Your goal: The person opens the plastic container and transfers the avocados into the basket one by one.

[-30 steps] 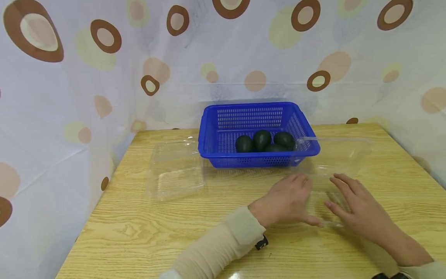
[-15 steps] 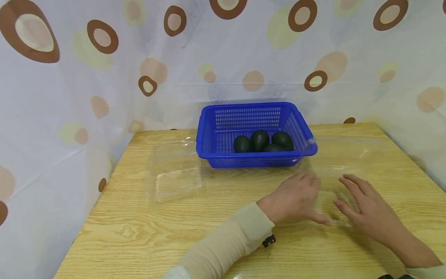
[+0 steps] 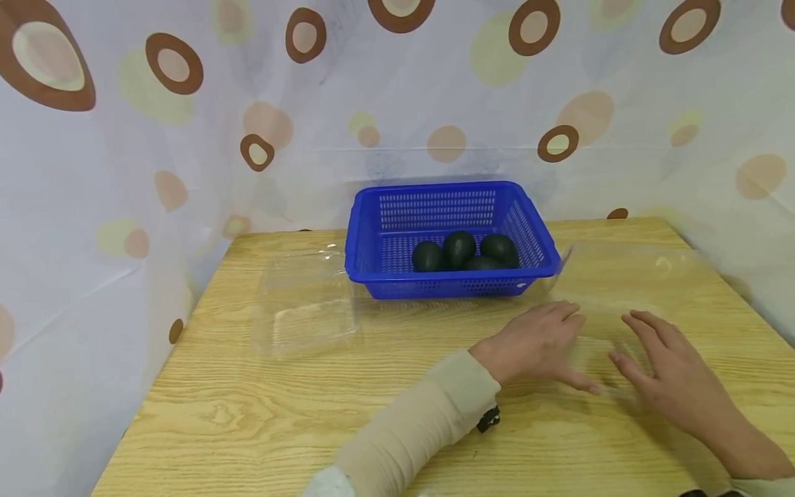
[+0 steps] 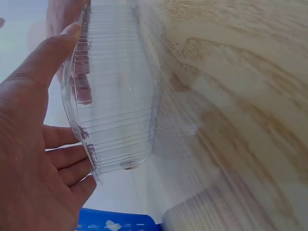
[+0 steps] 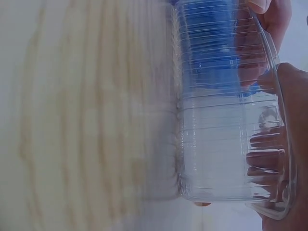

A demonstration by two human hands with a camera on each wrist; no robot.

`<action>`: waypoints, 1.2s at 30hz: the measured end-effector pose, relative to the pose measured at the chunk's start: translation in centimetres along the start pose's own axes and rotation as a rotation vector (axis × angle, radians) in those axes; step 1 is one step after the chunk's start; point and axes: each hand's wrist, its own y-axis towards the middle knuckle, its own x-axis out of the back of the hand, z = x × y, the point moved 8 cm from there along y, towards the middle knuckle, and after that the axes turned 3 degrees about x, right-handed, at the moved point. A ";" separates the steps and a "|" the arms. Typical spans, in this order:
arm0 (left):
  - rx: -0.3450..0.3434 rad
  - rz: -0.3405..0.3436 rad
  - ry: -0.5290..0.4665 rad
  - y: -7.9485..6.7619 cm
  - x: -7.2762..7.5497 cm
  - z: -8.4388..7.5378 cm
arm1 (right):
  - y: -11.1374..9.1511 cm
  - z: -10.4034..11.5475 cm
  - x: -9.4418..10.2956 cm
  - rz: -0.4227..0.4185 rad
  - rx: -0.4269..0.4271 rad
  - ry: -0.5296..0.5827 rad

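Observation:
A clear plastic clamshell container [image 3: 597, 353] sits low over the right part of the table, between the hands. My left hand [image 3: 535, 343] holds its left side, thumb on the near edge and fingers against the rim, as the left wrist view shows on the ribbed wall [image 4: 115, 91]. Opposite, my right hand [image 3: 678, 376] holds the right side; in the right wrist view some of its fingers show through the ribbed plastic [image 5: 216, 144]. The container's raised clear lid [image 3: 627, 276] stands open behind the hands. Glare and transparency blur the outlines.
A blue slotted basket [image 3: 459, 275] stands at the back centre with several dark green avocados [image 3: 459, 248]. Left of it lies another open clear container [image 3: 313, 321]. The wooden table [image 3: 261, 421] meets a patterned cloth [image 3: 410, 90] at the back and sides.
Both hands and the clear container with its lid have shifted to the right, away from the basket. The view has turned slightly right. The basket, avocados and left container stay put.

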 end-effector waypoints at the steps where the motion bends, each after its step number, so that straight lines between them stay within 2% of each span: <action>1: 0.003 0.007 -0.007 0.1 -0.1 0.0 | -0.1 -0.1 0.1 -0.006 0.007 -0.009; 3: 0.000 0.000 -0.011 0.3 -0.1 -0.2 | -0.2 -0.3 0.2 -0.012 0.004 -0.020; 8: -0.005 -0.076 -0.014 0.2 0.1 -0.3 | -0.3 -1.0 0.6 -0.009 -0.057 -0.026; 10: 0.008 -0.097 -0.020 -0.1 -0.1 0.0 | -0.1 -1.0 0.7 -0.027 -0.038 -0.050; 15: 0.011 -0.172 -0.018 -1.2 -0.2 1.2 | 0.4 -1.4 0.4 -0.033 -0.034 -0.081; 17: -0.009 -0.226 -0.012 -1.8 0.0 1.6 | 0.7 -1.9 0.2 -0.006 -0.073 -0.066; 20: -0.022 -0.273 -0.021 -2.6 0.2 2.4 | 1.2 -2.4 0.0 0.012 -0.085 -0.056; 24: -0.011 -0.257 -0.046 -3.6 0.0 3.4 | 2.1 -2.8 -0.1 0.002 -0.072 -0.059; 31: -0.014 -0.258 -0.015 -5.1 -0.6 4.5 | 3.9 -3.6 -0.7 0.048 -0.100 -0.042; 36: -0.003 -0.247 -0.008 -6.7 -0.7 5.1 | 5.0 -3.8 -0.9 0.052 -0.077 -0.059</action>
